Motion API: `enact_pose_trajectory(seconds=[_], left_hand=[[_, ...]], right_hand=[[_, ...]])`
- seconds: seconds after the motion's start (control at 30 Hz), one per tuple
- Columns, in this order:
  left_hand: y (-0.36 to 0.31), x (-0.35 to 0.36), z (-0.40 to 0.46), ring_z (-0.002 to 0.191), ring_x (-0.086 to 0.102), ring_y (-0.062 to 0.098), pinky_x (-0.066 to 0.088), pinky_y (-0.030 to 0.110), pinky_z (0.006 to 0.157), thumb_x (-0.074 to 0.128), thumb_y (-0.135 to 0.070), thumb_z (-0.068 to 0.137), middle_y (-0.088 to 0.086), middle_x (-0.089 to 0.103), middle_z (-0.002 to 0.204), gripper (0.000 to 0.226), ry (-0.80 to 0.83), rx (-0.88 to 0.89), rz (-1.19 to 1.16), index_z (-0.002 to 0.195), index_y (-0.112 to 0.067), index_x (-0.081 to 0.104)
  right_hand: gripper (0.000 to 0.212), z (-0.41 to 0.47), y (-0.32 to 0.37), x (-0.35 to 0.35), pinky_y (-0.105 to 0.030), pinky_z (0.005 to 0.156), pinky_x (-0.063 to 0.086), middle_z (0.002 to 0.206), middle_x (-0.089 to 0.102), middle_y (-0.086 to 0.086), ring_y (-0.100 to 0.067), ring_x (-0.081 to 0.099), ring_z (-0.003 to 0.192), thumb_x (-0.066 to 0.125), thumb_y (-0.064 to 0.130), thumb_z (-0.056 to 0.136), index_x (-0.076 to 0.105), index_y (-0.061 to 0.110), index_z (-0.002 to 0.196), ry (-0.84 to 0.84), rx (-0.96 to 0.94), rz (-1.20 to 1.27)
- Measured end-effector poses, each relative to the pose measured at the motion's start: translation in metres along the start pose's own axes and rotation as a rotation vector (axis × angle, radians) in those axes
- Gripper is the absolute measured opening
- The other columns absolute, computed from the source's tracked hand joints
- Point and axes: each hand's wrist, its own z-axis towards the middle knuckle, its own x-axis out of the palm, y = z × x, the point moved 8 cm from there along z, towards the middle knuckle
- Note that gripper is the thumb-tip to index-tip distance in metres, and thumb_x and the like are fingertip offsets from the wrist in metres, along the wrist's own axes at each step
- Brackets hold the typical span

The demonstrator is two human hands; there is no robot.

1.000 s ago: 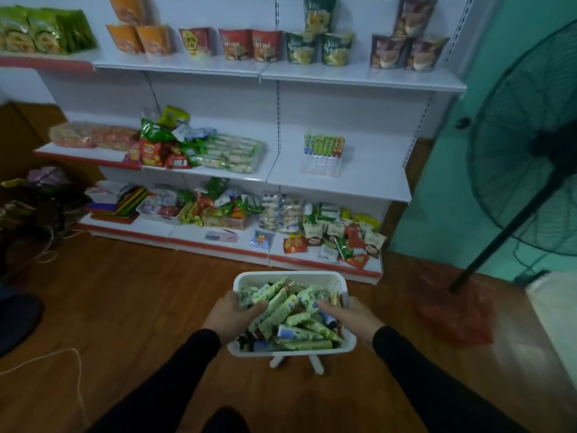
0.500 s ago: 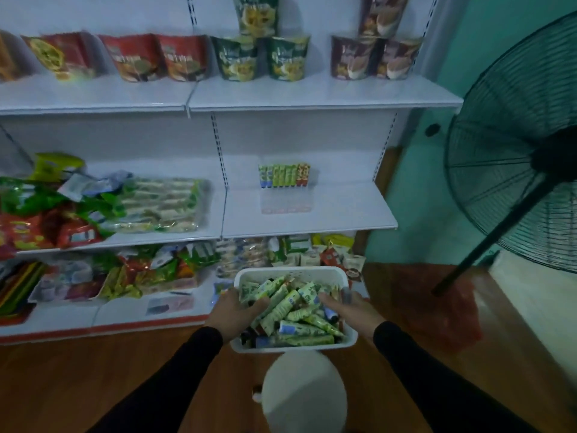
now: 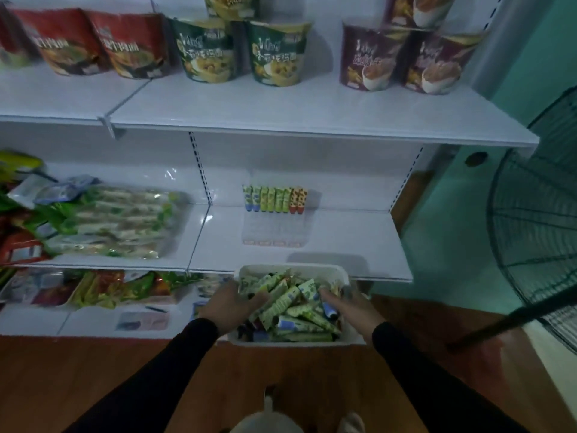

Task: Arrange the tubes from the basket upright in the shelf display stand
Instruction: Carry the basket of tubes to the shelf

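I carry a white basket [image 3: 312, 270] heaped with green, blue and white tubes [image 3: 290, 307] lying flat. My left hand [image 3: 228, 307] grips the basket's left rim and my right hand [image 3: 346, 307] grips its right rim. The basket hangs just in front of the middle shelf's edge. On that shelf stands a clear display stand [image 3: 273, 229], with a row of upright tubes [image 3: 274, 200] at its back: blue, green and orange ones. The stand's front rows hold nothing.
Snack packs [image 3: 115, 223] lie on the middle shelf to the left. Cup noodles [image 3: 274, 54] stand on the upper shelf [image 3: 312, 110], which overhangs the stand. A large black fan [image 3: 537, 232] stands close on the right. A white stool top [image 3: 265, 423] is below me.
I have stepped closer to the shelves with the basket; the shelf and stand now loom larger and the basket reaches the middle shelf's front edge. Both hands keep their hold.
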Motion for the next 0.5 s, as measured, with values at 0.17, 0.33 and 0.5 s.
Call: enact_pose_trajectory(seconds=[0.17,0.33,0.5], left_hand=[[-0.058,0.032,0.052,0.091,0.056,0.018,0.041,0.027,0.062,0.061,-0.063,0.085,0.008,0.058,0.121,0.082,0.010,-0.021,0.000,0.140,-0.006,0.038],[-0.103,0.048,0.123,0.085,0.056,0.010,0.039,0.018,0.056,0.063,-0.060,0.085,0.001,0.057,0.111,0.071,0.124,0.078,-0.011,0.131,-0.009,0.044],[-0.140,0.065,0.177,0.086,0.057,0.011,0.046,0.021,0.063,0.067,-0.060,0.083,-0.002,0.060,0.101,0.052,0.218,0.182,0.021,0.109,-0.019,0.048]], right_hand=[[0.070,0.056,0.020,-0.073,-0.042,0.108,0.037,0.158,0.028,-0.003,-0.026,0.036,0.140,0.061,0.061,0.084,0.048,0.021,0.139,-0.078,0.013,-0.054],[0.105,0.099,0.029,-0.124,-0.032,0.091,0.040,0.153,0.039,-0.005,-0.026,0.047,0.131,0.060,0.078,0.070,0.037,0.011,0.148,-0.314,0.058,-0.080],[0.101,0.132,0.017,-0.159,-0.034,0.091,0.039,0.153,0.039,-0.005,-0.027,0.048,0.129,0.057,0.077,0.073,0.039,0.011,0.148,-0.447,0.084,-0.112]])
